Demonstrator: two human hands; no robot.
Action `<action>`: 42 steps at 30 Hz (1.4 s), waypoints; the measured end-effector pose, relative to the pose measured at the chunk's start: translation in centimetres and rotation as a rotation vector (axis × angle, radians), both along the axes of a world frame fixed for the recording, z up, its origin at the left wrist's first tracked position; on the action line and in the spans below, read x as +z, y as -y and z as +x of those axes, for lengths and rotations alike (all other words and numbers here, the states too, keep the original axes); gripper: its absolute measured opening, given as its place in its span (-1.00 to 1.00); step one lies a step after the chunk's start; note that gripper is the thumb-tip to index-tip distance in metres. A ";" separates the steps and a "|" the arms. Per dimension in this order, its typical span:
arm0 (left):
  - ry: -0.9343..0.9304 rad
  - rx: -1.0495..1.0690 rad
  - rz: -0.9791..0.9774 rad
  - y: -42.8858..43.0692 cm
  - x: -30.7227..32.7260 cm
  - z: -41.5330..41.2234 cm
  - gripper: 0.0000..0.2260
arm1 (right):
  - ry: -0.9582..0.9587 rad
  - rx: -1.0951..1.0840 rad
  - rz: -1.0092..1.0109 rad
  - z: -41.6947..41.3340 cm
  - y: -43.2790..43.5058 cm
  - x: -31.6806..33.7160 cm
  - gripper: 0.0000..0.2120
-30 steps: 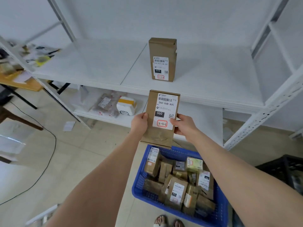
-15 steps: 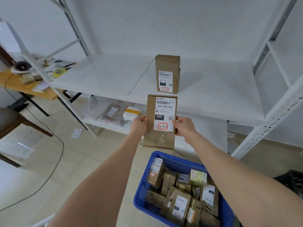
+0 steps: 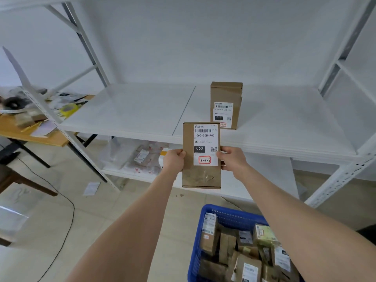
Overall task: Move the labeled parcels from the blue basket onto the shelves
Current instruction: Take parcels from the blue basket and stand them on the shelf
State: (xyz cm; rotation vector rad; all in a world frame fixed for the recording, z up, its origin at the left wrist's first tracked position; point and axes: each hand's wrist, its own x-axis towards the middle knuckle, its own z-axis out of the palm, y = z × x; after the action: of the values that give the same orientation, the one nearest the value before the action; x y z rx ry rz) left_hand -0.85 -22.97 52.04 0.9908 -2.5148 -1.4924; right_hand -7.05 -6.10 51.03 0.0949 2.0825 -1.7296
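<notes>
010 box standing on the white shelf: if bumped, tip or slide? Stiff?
The 010 box stands upright on its small end, taller than wide, so a high bump would probably tip it. A low push would more likely slide it, since the shelf looks smooth. Its edges look mostly square, so likely stiff cardboard.

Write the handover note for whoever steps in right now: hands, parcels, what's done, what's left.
Hands: left hand and right hand each grip one side of the held parcel, label 060, marked 3-3-6.
Position: it is upright in front of the white shelf, not on it.
Done: the 010 parcel stands on that shelf.
Left: shelve the held parcel, then the remaining parcels in the blue basket.
</notes>
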 end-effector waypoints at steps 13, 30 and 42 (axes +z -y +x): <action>-0.010 -0.148 -0.102 15.5 3.3 -1.2 -0.68 | -0.009 -0.170 -0.092 1.0 15.8 2.1 -0.65; -0.078 0.089 -0.165 29.1 8.0 4.4 -0.69 | -0.080 0.049 -0.099 3.0 31.5 5.9 -0.55; -0.108 -0.002 -0.147 40.6 9.3 -0.4 -0.69 | -0.106 -0.047 -0.102 -0.8 42.3 7.2 -0.55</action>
State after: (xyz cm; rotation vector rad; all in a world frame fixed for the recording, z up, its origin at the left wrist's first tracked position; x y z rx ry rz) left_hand -1.25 -63.61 61.36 0.8615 -2.5072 -1.3023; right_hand -7.87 -48.41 58.19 0.0221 2.0758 -1.9036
